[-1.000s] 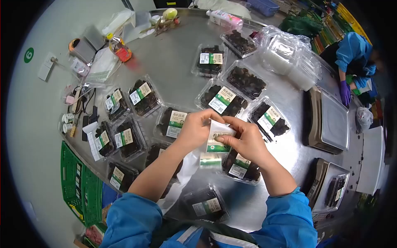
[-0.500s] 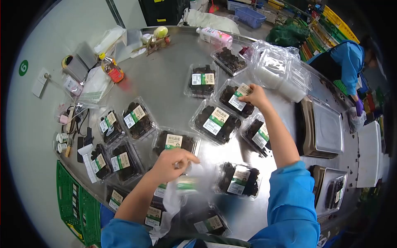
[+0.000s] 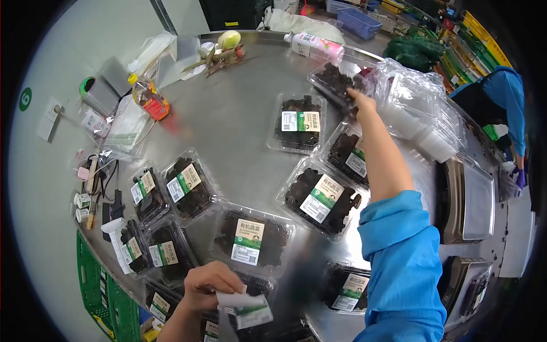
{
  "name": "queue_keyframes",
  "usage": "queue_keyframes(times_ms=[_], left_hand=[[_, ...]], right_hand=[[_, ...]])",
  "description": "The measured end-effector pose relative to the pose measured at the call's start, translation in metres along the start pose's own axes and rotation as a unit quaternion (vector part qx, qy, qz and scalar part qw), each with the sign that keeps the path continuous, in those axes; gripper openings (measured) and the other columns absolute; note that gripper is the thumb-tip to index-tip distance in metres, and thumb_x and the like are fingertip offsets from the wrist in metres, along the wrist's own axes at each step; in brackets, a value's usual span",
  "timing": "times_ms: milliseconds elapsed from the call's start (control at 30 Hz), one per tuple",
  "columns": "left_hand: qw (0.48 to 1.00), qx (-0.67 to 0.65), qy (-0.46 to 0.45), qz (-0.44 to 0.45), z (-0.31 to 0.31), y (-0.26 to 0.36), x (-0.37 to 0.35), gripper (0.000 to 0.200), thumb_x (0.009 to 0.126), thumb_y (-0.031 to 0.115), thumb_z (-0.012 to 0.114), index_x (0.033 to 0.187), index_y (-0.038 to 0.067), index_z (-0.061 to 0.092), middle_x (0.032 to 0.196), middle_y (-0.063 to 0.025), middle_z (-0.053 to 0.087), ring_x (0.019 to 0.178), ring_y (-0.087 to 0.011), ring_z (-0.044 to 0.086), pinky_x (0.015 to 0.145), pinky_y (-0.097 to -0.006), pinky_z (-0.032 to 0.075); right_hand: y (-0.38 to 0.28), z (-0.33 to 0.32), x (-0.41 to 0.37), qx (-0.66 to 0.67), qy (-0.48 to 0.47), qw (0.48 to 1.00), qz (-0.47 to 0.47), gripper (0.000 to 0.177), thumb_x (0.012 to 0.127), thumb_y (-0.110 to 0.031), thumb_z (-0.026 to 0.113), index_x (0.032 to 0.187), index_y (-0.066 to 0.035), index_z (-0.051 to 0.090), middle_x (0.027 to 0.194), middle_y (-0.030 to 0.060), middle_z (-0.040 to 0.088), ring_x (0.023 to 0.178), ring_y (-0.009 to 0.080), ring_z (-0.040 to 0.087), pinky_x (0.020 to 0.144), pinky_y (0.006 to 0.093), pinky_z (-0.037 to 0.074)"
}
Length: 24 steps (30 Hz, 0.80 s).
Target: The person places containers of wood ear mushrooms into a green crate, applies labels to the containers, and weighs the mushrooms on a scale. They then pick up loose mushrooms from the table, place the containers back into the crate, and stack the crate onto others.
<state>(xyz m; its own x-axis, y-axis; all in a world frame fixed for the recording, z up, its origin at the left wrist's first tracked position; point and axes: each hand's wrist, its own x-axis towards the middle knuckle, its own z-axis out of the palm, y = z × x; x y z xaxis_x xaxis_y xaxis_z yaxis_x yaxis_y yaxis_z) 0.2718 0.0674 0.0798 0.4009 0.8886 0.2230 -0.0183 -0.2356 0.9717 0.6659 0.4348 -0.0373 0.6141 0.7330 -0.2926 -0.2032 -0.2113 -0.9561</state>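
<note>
My right hand [image 3: 363,102] reaches to an unlabelled clear box of dark contents [image 3: 332,81] at the table's upper right, fingers at its near edge. Closed round a white label strip [image 3: 250,308] with a green and beige label is my left hand [image 3: 213,284], at the lower middle. Just above it lies a labelled box [image 3: 250,239]. More labelled boxes stand near my right forearm, among them one [image 3: 322,196] left of the wrist and another [image 3: 299,122] farther up.
Stacked empty clear containers [image 3: 413,102] lie in plastic at right, beside scales [image 3: 470,196]. A drink bottle [image 3: 151,98] stands at left, a pink-white bottle [image 3: 314,48] at the back. A green crate [image 3: 99,285] is lower left. Another person [image 3: 496,102] works at far right.
My right hand has moved from the label on a box to the unlabelled box farther back. My left hand has come down and nearer with the label strip. The view has shifted slightly.
</note>
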Motion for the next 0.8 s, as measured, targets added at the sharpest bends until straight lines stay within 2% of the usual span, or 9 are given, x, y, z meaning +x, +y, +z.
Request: queue_keyframes(times_ms=[167, 233, 333, 433, 500, 633, 667, 700, 800], left_hand=[[0.988, 0.087, -0.116, -0.045, -0.001, 0.01, -0.012, 0.023, 0.053, -0.01, 0.06, 0.071, 0.005, 0.062, 0.071, -0.0048, 0.061, 0.068, -0.0216, 0.057, 0.063, -0.0303, 0.044], [0.995, 0.039, -0.081, -0.051, 0.003, 0.017, -0.024, 0.026, 0.053, -0.011, 0.058, 0.073, 0.006, 0.061, 0.077, -0.0049, 0.062, 0.075, -0.0222, 0.059, 0.068, -0.0304, 0.045], [0.988, 0.049, -0.111, -0.095, 0.012, 0.027, -0.041, 0.024, 0.057, -0.01, 0.055, 0.075, 0.005, 0.06, 0.077, -0.0073, 0.062, 0.076, -0.0232, 0.06, 0.068, -0.0321, 0.046], [0.967, 0.111, -0.228, -0.037, 0.038, 0.047, -0.05, 0.022, 0.061, -0.003, 0.054, 0.079, 0.007, 0.062, 0.077, -0.0061, 0.059, 0.077, -0.0262, 0.056, 0.069, -0.0346, 0.044], [0.955, 0.183, -0.233, 0.032, 0.046, 0.058, -0.057, 0.022, 0.059, -0.002, 0.053, 0.077, 0.007, 0.061, 0.079, -0.0052, 0.059, 0.078, -0.0262, 0.056, 0.071, -0.0352, 0.044], [0.974, 0.147, -0.162, 0.053, 0.054, 0.074, -0.077, 0.025, 0.059, -0.005, 0.049, 0.076, 0.008, 0.061, 0.078, -0.005, 0.061, 0.07, -0.0266, 0.056, 0.068, -0.0346, 0.044], [0.968, 0.139, -0.207, 0.037, 0.056, 0.079, -0.082, 0.024, 0.059, -0.005, 0.05, 0.076, 0.008, 0.061, 0.079, -0.0045, 0.061, 0.071, -0.0259, 0.057, 0.068, -0.0342, 0.044], [0.959, 0.131, -0.249, 0.021, 0.058, 0.085, -0.088, 0.023, 0.06, -0.005, 0.05, 0.075, 0.009, 0.061, 0.079, -0.004, 0.061, 0.071, -0.0253, 0.057, 0.068, -0.0338, 0.044], [0.924, 0.183, -0.333, 0.052, 0.076, 0.091, -0.104, 0.02, 0.065, 0.001, 0.051, 0.078, 0.012, 0.061, 0.078, -0.0023, 0.06, 0.073, -0.0238, 0.056, 0.068, -0.0339, 0.043]], right_hand=[[-0.057, -0.032, -0.055, 0.131, -0.104, 0.986, -0.004, 0.023, 0.07, -0.014, 0.068, 0.083, -0.001, 0.055, 0.077, 0.0102, 0.059, 0.067, 0.0192, 0.057, 0.058, 0.0317, 0.048], [-0.073, -0.081, -0.149, 0.209, -0.161, 0.962, -0.072, 0.024, 0.074, -0.01, 0.061, 0.094, -0.002, 0.051, 0.089, 0.0099, 0.058, 0.079, 0.0184, 0.057, 0.064, 0.0313, 0.049], [-0.039, -0.176, -0.263, 0.22, -0.15, 0.964, -0.004, 0.02, 0.08, -0.015, 0.052, 0.098, -0.007, 0.049, 0.092, 0.0047, 0.054, 0.089, 0.0154, 0.055, 0.074, 0.0313, 0.049], [0.018, -0.227, -0.363, 0.112, -0.08, 0.99, 0.001, 0.03, 0.077, -0.017, 0.056, 0.105, -0.011, 0.048, 0.091, 0.0016, 0.053, 0.069, 0.0095, 0.043, 0.06, 0.02, 0.036], [0.021, -0.245, -0.424, 0.173, -0.102, 0.973, 0.111, 0.044, 0.077, -0.016, 0.057, 0.116, -0.008, 0.039, 0.098, 0.0075, 0.053, 0.09, 0.0165, 0.048, 0.079, 0.0309, 0.04], [0.059, -0.265, -0.487, -0.055, -0.062, 0.992, 0.096, 0.054, 0.08, -0.022, 0.059, 0.12, -0.004, 0.026, 0.106, 0.0129, 0.045, 0.096, 0.0193, 0.046, 0.081, 0.0309, 0.04], [0.052, -0.264, -0.5, -0.089, -0.144, 0.982, 0.079, 0.06, 0.08, -0.024, 0.06, 0.121, -0.001, 0.024, 0.112, 0.016, 0.038, 0.102, 0.0216, 0.041, 0.085, 0.0332, 0.037], [0.075, -0.276, -0.499, -0.319, -0.117, 0.934, -0.116, 0.063, 0.081, -0.023, 0.06, 0.124, 0.002, 0.021, 0.114, 0.0178, 0.037, 0.101, 0.0236, 0.042, 0.084, 0.0332, 0.038], [0.015, -0.259, -0.525, -0.218, -0.072, 0.959, -0.167, 0.06, 0.084, -0.024, 0.056, 0.128, 0.0, 0.024, 0.121, 0.0184, 0.036, 0.107, 0.0243, 0.039, 0.09, 0.035, 0.034]])
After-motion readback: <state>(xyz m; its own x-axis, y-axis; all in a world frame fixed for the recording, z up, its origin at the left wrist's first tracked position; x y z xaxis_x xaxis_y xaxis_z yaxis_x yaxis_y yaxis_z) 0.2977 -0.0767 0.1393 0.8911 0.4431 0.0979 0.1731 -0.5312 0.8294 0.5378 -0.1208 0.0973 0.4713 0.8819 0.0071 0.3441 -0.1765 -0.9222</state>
